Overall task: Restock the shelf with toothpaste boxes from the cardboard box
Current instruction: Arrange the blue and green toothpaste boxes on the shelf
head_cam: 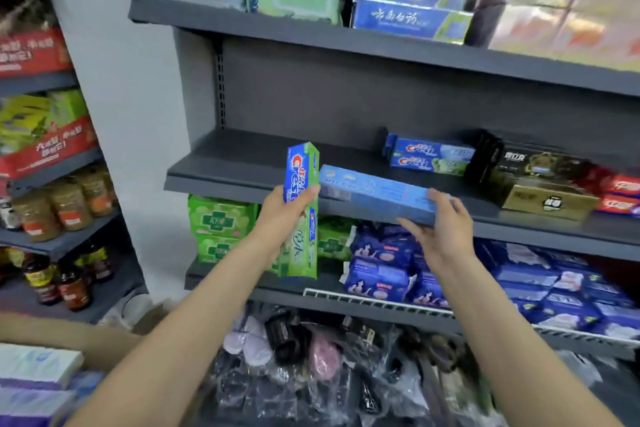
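2 boxes are held: left hand [277, 208] grips the green toothpaste box [302, 211], right hand [440, 222] the blue box [374, 192], mid-frame. Its end-only hold risks dropping it short of the shelf [221, 180].

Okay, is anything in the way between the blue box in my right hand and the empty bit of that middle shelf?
Nothing visible. The blue toothpaste box in your right hand already sits at the middle shelf edge. The stretch behind it is bare, and the stacked Crest boxes lie further right.
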The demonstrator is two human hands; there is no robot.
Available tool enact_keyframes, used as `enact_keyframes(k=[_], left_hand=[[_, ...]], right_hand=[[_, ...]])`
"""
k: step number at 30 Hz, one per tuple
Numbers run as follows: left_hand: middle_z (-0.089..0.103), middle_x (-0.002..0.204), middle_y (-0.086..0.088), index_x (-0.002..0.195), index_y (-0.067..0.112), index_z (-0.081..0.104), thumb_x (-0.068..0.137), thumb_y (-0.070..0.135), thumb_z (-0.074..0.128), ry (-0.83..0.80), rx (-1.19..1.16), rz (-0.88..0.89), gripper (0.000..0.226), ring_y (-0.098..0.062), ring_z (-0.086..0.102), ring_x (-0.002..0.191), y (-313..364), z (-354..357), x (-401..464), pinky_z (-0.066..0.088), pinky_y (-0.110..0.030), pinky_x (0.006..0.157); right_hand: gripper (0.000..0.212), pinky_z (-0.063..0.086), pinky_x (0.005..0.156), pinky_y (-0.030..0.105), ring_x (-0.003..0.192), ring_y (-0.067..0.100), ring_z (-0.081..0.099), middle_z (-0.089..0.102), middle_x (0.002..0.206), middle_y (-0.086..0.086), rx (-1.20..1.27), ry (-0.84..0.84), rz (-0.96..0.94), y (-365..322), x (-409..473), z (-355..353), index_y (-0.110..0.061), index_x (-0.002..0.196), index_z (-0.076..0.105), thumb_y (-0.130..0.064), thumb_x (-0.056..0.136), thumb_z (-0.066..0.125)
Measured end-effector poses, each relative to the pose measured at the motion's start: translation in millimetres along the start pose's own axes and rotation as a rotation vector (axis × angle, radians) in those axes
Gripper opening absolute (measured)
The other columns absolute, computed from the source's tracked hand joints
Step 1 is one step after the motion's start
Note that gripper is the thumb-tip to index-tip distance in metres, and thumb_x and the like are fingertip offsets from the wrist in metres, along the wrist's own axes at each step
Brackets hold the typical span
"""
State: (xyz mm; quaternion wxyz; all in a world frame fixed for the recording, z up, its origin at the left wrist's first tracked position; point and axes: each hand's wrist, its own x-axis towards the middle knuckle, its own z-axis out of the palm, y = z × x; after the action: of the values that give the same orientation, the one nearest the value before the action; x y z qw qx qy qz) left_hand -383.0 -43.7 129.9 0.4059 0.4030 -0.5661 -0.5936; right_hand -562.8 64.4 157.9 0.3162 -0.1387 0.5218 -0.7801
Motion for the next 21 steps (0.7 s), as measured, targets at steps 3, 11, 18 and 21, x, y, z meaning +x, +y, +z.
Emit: enact_keyframes(k=[3, 11, 18, 21], left_hand=[[0.068, 0.095, -0.006, 0.098, 0.014, 0.063, 0.084, 0.037, 0.068, 0.006, -0.159, -0.089, 0.027, -0.018, 0.065, 0.079, 9, 55, 9, 0.056, -0.035, 0.081], [0.071, 0.089, -0.007, 0.105, 0.008, 0.062, 0.074, 0.040, 0.077, 0.083, -0.270, -0.191, 0.047, -0.018, 0.066, 0.078, 24, 136, 55, 0.056, -0.028, 0.056], [0.063, 0.099, -0.010, 0.108, 0.015, 0.026, 0.074, 0.015, 0.080, 0.102, -0.386, -0.072, 0.064, -0.019, 0.068, 0.082, 26, 193, 113, 0.058, -0.030, 0.049], [0.062, 0.099, -0.008, 0.107, 0.018, 0.026, 0.076, 0.007, 0.077, 0.046, -0.434, -0.063, 0.061, -0.019, 0.068, 0.081, 27, 212, 143, 0.059, -0.032, 0.053]], right_hand=[[0.018, 0.057, 0.075, 0.036, 0.086, 0.017, 0.056, 0.048, 0.095, 0.005, 0.042, 0.009, 0.013, -24, 31, -28, -0.007, 0.100, 0.044, -0.013, 0.092, 0.058], [0.010, 0.057, 0.061, 0.025, 0.081, 0.016, 0.060, 0.062, 0.095, 0.011, 0.194, -0.148, 0.170, -62, 99, -71, -0.004, 0.084, 0.059, -0.008, 0.092, 0.054], [0.015, 0.055, 0.064, 0.018, 0.078, 0.016, 0.063, 0.063, 0.089, 0.011, 0.238, -0.277, 0.176, -85, 157, -73, -0.002, 0.085, 0.059, -0.008, 0.094, 0.049], [0.025, 0.058, 0.071, 0.028, 0.080, 0.028, 0.069, 0.067, 0.089, 0.017, 0.278, -0.321, 0.159, -97, 184, -71, 0.001, 0.076, 0.065, -0.005, 0.093, 0.047]])
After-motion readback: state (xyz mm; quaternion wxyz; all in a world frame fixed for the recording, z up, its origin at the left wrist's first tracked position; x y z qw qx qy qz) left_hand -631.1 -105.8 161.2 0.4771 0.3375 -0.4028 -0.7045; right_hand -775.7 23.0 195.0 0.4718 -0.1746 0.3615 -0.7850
